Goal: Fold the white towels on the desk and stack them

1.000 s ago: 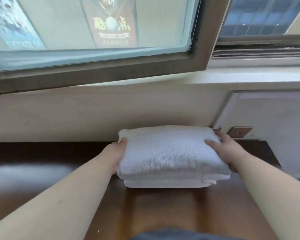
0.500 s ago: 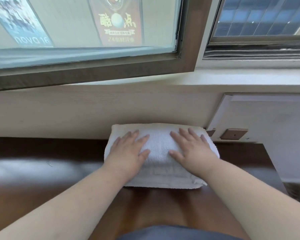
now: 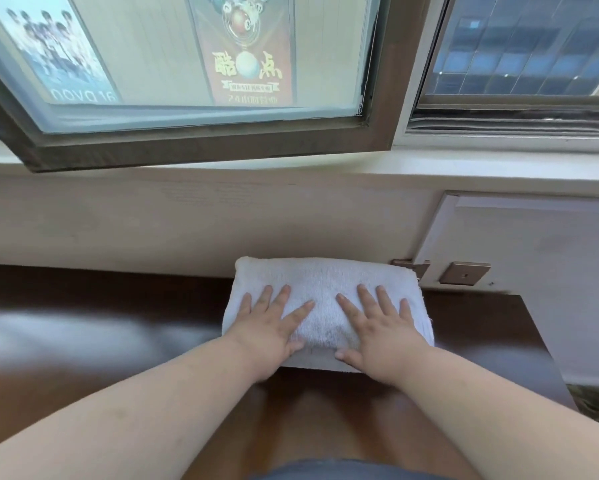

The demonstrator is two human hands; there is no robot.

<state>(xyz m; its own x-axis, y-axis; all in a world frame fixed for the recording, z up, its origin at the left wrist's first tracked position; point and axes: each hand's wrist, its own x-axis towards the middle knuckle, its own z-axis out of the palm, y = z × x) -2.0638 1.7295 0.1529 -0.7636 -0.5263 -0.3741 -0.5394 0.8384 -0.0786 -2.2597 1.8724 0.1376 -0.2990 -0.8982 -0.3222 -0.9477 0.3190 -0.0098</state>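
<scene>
On the dark desk point(image 3: 83, 334), centre frame, the towel stack point(image 3: 325, 282) lies lengthwise left-right; left hand point(image 3: 266, 327) and right hand point(image 3: 384, 330) press flat, fingers straight, gripping nothing.

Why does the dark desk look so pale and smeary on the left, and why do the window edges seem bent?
Head view: the pale streak on the desk is soft window glare on glossy wood; the wide-angle lens tilts and bows the window frame; the towels and both flat hands look reasonably sharp.

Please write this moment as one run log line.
left hand: flat on towel stack | right hand: flat on stack | stack: on desk, against wall
</scene>
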